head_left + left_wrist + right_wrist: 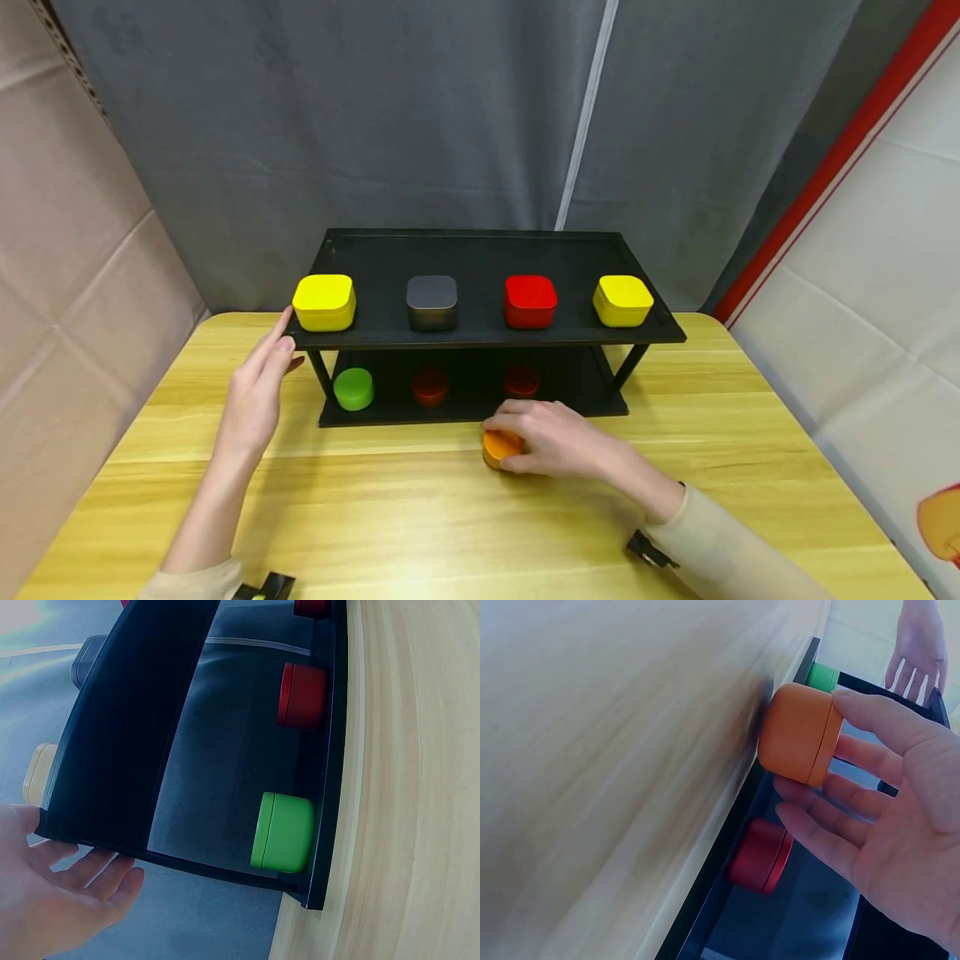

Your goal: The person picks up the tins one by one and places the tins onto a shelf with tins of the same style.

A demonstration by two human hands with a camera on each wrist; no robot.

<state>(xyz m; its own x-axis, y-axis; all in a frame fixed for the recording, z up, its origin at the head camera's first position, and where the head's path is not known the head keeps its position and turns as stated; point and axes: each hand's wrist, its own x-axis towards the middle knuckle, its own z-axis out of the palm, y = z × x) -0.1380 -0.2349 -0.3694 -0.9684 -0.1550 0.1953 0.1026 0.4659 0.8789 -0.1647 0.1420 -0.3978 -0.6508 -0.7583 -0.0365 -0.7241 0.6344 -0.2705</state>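
Note:
My right hand (551, 437) holds a small round orange container (501, 450) with a lid seam, thumb on one side and fingers on the other. It sits low, just in front of the two-tier black rack (480, 335). At the rack's upper left corner, my left hand (258, 387) touches the edge with thumb and extended fingers, close to a square yellow container (324, 304). A round green container (354, 389) stands on the lower tier at left, with two round red containers, one middle (431, 387) and one further right (522, 382); the right hand is just in front of the latter.
Along the upper tier stand a dark grey square container (432, 302), a red one (530, 302) and another yellow one (624, 301). The rack rests on a wooden table (390, 517). A grey curtain (420, 108) hangs behind; pale walls flank both sides.

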